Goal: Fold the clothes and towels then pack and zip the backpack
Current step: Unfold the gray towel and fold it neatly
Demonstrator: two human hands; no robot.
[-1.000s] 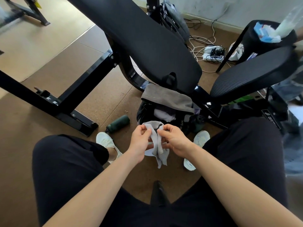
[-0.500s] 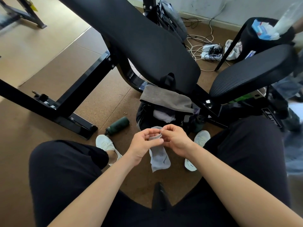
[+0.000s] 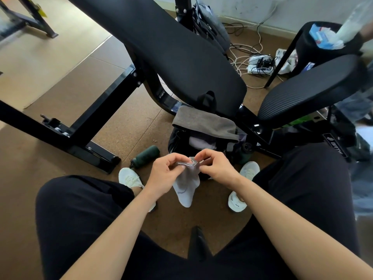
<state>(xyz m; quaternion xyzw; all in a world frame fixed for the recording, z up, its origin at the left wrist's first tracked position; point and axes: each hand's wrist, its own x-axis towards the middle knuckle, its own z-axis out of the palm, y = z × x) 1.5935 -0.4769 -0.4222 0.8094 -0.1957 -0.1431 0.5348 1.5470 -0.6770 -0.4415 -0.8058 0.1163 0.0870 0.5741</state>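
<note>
Head view, left to right. A green bottle (image 3: 145,156) lies on the floor, untouched, same spot as a second ago.

The left hand (image 3: 164,175) has its thumb and curled fingers pinched on the left side of the cuff of the grey sock (image 3: 186,188). A second ago the sock hung twisted and bunched over the fingers. Now it hangs flat and straight, toe down, held in the air between the knees, clear of the floor. The cuff has been worked up between both hands and looks to be spread or turned at the top edge; I cannot tell which.

The backpack (image 3: 174,140) sits open on the floor just behind the sock, under the bench pad (image 3: 171,47). It has pale clothes inside and a grey towel (image 3: 203,122) draped over its far rim; neither has moved.

The right hand (image 3: 219,168) pinches the right side of the cuff with its fingertips, fingers curled and close to the left hand's.

My read: the sock is straightened and ready to fold or roll. Packing is partly done, the towel is not yet in and the zip is still open.
</note>
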